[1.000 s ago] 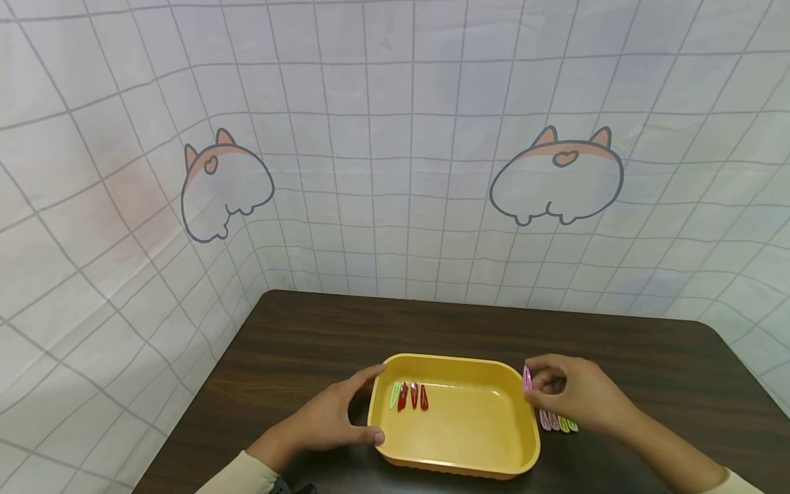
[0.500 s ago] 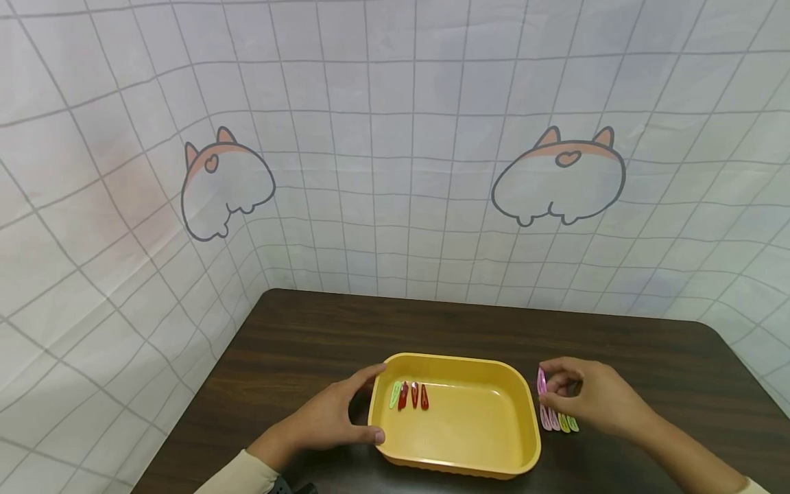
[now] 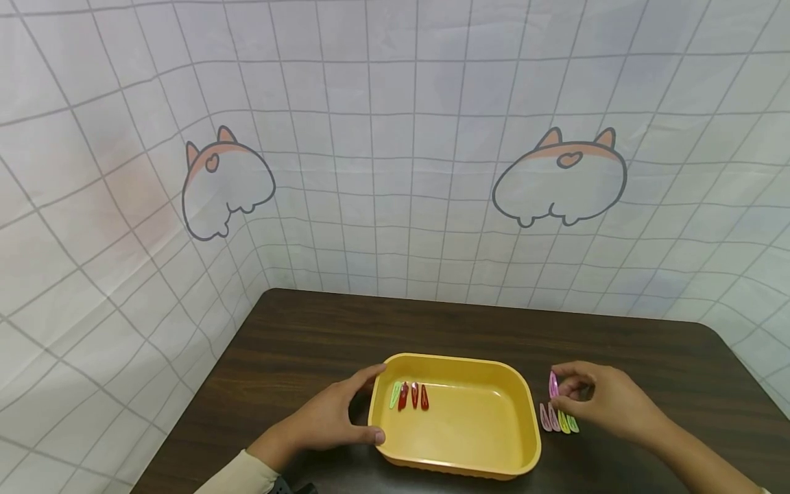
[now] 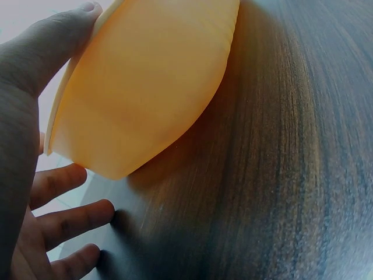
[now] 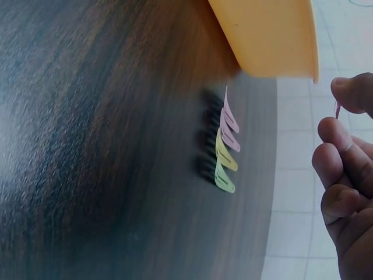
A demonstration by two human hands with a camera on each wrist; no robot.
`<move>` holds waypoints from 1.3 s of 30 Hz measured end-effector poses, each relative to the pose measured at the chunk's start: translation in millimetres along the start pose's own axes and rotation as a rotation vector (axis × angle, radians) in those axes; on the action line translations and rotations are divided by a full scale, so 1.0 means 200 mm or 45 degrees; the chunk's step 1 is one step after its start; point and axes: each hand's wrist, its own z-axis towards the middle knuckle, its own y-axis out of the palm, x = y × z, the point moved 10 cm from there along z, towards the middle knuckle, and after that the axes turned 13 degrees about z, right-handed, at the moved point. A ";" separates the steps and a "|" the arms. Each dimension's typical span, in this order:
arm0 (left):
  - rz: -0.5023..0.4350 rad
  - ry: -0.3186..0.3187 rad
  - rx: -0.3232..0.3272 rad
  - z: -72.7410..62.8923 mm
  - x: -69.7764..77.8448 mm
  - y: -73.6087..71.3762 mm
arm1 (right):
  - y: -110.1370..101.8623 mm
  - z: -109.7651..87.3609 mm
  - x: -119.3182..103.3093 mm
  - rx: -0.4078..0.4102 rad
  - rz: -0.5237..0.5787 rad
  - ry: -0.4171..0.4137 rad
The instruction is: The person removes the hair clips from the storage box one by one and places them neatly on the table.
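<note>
My right hand (image 3: 607, 401) pinches a pink hair clip (image 3: 553, 384) upright between thumb and fingertips, just right of the yellow tray (image 3: 457, 466). In the right wrist view, only a thin edge of the held clip (image 5: 337, 109) shows. Below this hand, a row on the table has two pink clips (image 3: 546, 417), a yellow clip (image 3: 564, 422) and a green clip (image 3: 573, 425). My left hand (image 3: 330, 415) holds the tray's left end, thumb on the rim; its other fingers spread beside the wall. Inside lie a light green clip (image 3: 395, 395) and three red clips (image 3: 415, 395).
The dark wood table (image 3: 345, 315) extends behind and to both sides of the tray. A white grid-patterned curtain (image 3: 395, 171) with cartoon animal prints hangs behind it and along the left.
My right hand, pinching the pink hair clip, has moved right from the tray's right rim to above the row of clips. My left hand and the tray keep their place.
</note>
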 end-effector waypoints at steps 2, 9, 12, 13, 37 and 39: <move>-0.001 0.000 0.001 0.00 0.00 0.00 | -0.01 0.00 0.01 0.005 -0.013 0.000; -0.001 -0.002 0.006 0.00 0.00 0.00 | -0.02 -0.02 0.04 -0.007 -0.001 -0.003; 0.006 -0.007 0.007 0.00 -0.01 0.00 | -0.02 -0.03 0.05 -0.013 0.014 0.000; 0.006 -0.008 0.008 0.00 0.00 0.00 | -0.02 -0.03 0.06 -0.011 0.014 0.003; 0.010 -0.001 0.013 0.01 -0.01 0.01 | -0.04 -0.09 0.20 -0.041 -0.011 0.055; 0.019 -0.009 0.013 0.01 -0.01 0.01 | -0.04 -0.08 0.21 -0.037 -0.037 0.045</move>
